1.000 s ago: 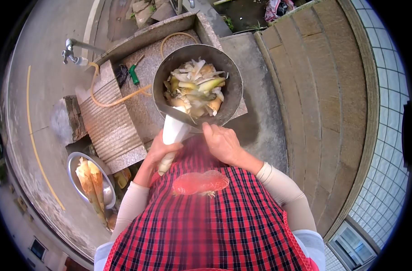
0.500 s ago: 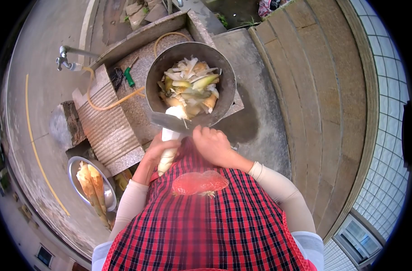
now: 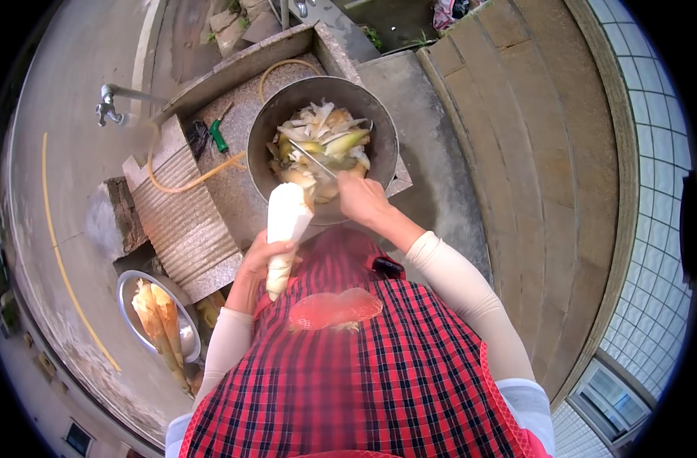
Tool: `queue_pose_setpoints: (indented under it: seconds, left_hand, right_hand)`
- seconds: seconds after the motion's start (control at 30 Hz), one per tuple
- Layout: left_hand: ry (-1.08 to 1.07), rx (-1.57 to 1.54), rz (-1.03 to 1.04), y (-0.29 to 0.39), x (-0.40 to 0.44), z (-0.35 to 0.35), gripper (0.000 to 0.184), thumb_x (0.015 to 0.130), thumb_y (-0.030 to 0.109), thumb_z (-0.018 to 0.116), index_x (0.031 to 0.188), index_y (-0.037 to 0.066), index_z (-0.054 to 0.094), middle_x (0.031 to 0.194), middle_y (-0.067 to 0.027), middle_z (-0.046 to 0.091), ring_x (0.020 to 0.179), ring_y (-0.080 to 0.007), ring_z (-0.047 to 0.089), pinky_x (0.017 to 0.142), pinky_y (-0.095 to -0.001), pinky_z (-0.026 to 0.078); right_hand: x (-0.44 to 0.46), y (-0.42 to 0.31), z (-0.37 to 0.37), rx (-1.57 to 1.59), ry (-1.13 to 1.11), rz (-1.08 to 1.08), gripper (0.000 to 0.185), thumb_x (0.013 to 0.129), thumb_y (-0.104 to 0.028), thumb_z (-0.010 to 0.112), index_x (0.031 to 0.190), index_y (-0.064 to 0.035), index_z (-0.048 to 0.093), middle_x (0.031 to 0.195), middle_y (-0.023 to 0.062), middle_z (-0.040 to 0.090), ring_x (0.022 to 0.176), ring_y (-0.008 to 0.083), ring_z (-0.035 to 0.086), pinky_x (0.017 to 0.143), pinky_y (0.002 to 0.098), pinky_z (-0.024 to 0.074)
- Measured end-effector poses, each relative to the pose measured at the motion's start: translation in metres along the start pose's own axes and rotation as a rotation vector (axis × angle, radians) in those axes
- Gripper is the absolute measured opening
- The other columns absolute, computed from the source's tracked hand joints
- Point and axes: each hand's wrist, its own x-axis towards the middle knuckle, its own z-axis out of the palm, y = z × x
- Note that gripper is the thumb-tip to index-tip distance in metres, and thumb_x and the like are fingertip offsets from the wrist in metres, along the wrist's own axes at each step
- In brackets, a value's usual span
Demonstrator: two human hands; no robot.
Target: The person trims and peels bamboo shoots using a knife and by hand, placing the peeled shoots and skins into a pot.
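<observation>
My left hand [image 3: 263, 258] is wrapped round the lower part of a pale, peeled bamboo shoot [image 3: 289, 214]. The shoot stands nearly upright at the near rim of a dark metal pot [image 3: 257, 145], its thick cut end towards the pot. Gripped in my right hand [image 3: 361, 197] is a knife [image 3: 312, 158], its handle hidden by the fingers. The blade is seen edge-on as a thin line over the pot, apart from the shoot. White and yellow-green peelings [image 3: 323, 122] fill the pot's bottom.
At the lower left, a metal bowl [image 3: 193, 343] holds unpeeled bamboo shoots [image 3: 161, 320]. The pot stands in a stone sink [image 3: 218, 183] with an orange hose [image 3: 203, 175], a green-handled tool [image 3: 218, 137] and a ridged washboard slab [image 3: 182, 217]. A tap [image 3: 108, 107] juts out at left.
The knife has left the shoot's cut end and moved up and right over the pot, its blade turned edge-on. My right hand moved forward with it. The left hand still holds the shoot.
</observation>
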Motion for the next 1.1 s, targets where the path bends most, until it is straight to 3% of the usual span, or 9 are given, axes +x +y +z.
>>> queue_pose_setpoints:
  seconds: [0.13, 0.2, 0.27, 0.5, 0.57, 0.7, 0.8, 0.97, 1.1]
  left_hand:
    - [0.081, -0.086, 0.068, -0.003, -0.002, 0.007, 0.045, 0.072, 0.016, 0.071, 0.107, -0.004, 0.051, 0.082, -0.0089, 0.059, 0.067, -0.0175, 0.060, 0.059, -0.0309, 0.054]
    - [0.096, -0.055, 0.067, -0.004, -0.004, 0.004, 0.043, 0.074, 0.015, 0.070, 0.108, -0.003, 0.052, 0.086, -0.0090, 0.059, 0.070, -0.0172, 0.060, 0.060, -0.0296, 0.053]
    - [0.086, 0.027, 0.057, -0.005, -0.003, -0.003, 0.041, 0.076, 0.014, 0.069, 0.110, -0.003, 0.052, 0.091, -0.0096, 0.059, 0.074, -0.0168, 0.060, 0.060, -0.0285, 0.052]
    - [0.140, 0.032, 0.132, 0.001, -0.003, 0.016, 0.048, 0.078, 0.014, 0.067, 0.119, -0.001, 0.046, 0.101, -0.0081, 0.059, 0.085, -0.0150, 0.059, 0.067, -0.0264, 0.050]
    - [0.166, 0.068, 0.153, -0.003, -0.001, 0.016, 0.048, 0.078, 0.015, 0.067, 0.118, -0.001, 0.046, 0.097, -0.0088, 0.059, 0.080, -0.0155, 0.060, 0.064, -0.0270, 0.051]
    - [0.098, 0.085, 0.073, -0.011, 0.002, 0.005, 0.048, 0.077, 0.017, 0.068, 0.116, -0.001, 0.046, 0.085, -0.0106, 0.060, 0.065, -0.0175, 0.061, 0.055, -0.0287, 0.051]
    - [0.086, 0.073, 0.094, -0.016, 0.000, 0.016, 0.051, 0.075, 0.029, 0.070, 0.107, -0.004, 0.049, 0.078, -0.0119, 0.059, 0.058, -0.0195, 0.060, 0.049, -0.0294, 0.052]
    - [-0.009, -0.237, 0.072, -0.027, 0.010, -0.012, 0.064, 0.075, 0.039, 0.071, 0.115, -0.006, 0.049, 0.089, -0.0179, 0.063, 0.073, -0.0257, 0.064, 0.068, -0.0347, 0.056]
    - [0.092, -0.207, 0.110, -0.022, 0.003, -0.006, 0.057, 0.082, 0.042, 0.062, 0.113, -0.004, 0.050, 0.087, -0.0159, 0.062, 0.068, -0.0249, 0.064, 0.062, -0.0338, 0.055]
  right_hand:
    - [-0.047, -0.022, -0.004, 0.052, 0.136, -0.091, 0.017, 0.076, -0.003, 0.047, 0.092, 0.0030, 0.050, 0.072, 0.0196, 0.061, 0.064, 0.0340, 0.063, 0.052, 0.0427, 0.0487]
    - [-0.066, -0.034, 0.000, 0.023, 0.188, -0.195, 0.031, 0.077, -0.004, 0.049, 0.106, 0.0069, 0.050, 0.071, 0.0162, 0.059, 0.060, 0.0300, 0.061, 0.050, 0.0384, 0.0485]
    - [-0.073, -0.042, 0.003, -0.042, 0.231, -0.288, 0.034, 0.077, -0.006, 0.050, 0.109, 0.0073, 0.052, 0.070, 0.0142, 0.057, 0.058, 0.0267, 0.060, 0.049, 0.0353, 0.0484]
    - [-0.077, -0.053, 0.021, -0.175, 0.294, -0.254, 0.034, 0.075, -0.010, 0.052, 0.104, 0.0062, 0.054, 0.067, 0.0093, 0.054, 0.054, 0.0213, 0.058, 0.049, 0.0313, 0.0480]
    - [-0.077, -0.058, 0.025, -0.236, 0.299, -0.225, 0.034, 0.074, -0.009, 0.052, 0.103, 0.0072, 0.055, 0.065, 0.0086, 0.054, 0.051, 0.0190, 0.056, 0.047, 0.0277, 0.0470]
    - [-0.053, -0.051, 0.033, -0.185, 0.176, -0.053, 0.020, 0.075, -0.008, 0.051, 0.090, 0.0044, 0.055, 0.063, 0.0135, 0.061, 0.053, 0.0240, 0.062, 0.051, 0.0312, 0.0507]
    - [-0.005, -0.007, 0.035, -0.063, 0.099, 0.014, 0.009, 0.078, -0.006, 0.049, 0.082, 0.0022, 0.052, 0.066, 0.0205, 0.063, 0.064, 0.0312, 0.066, 0.056, 0.0404, 0.0522]
    - [-0.006, -0.012, 0.013, 0.258, 0.095, 0.112, 0.014, 0.082, -0.008, 0.049, 0.086, 0.0045, 0.048, 0.071, 0.0263, 0.060, 0.070, 0.0449, 0.059, 0.063, 0.0509, 0.0459]
    - [-0.033, -0.026, 0.012, 0.410, 0.017, 0.137, 0.017, 0.087, -0.013, 0.047, 0.088, 0.0042, 0.045, 0.073, 0.0287, 0.058, 0.070, 0.0472, 0.056, 0.062, 0.0534, 0.0432]
